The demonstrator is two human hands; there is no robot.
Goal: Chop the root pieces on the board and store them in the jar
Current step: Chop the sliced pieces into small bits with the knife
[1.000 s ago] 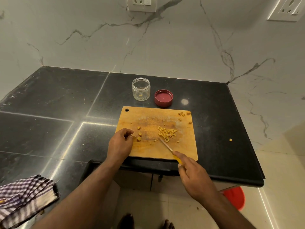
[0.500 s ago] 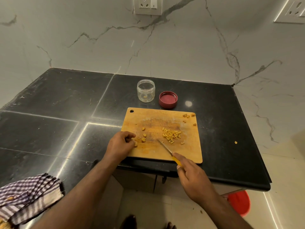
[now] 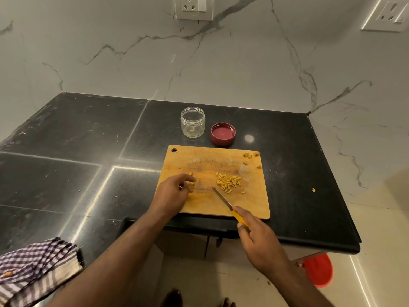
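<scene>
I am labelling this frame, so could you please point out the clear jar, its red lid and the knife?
clear jar [image 3: 192, 122]: head view, front of its wall.
red lid [image 3: 223, 133]: head view, middle of its upturned inside.
knife [image 3: 222, 199]: head view, middle of the bare blade.

Black bench [image 3: 66, 134]; white wall [image 3: 132, 63], grey veining. Tan wooden board [image 3: 210, 156]; yellow-orange root pieces [image 3: 228, 183]. Clear jar [image 3: 193, 122]; dark red lid [image 3: 223, 133]. Yellow-handled knife [image 3: 223, 201]. Purple-and-white checked cloth [image 3: 35, 269].

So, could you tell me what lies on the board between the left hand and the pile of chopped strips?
In the head view, only bare stained board separates left hand from pile.
</scene>
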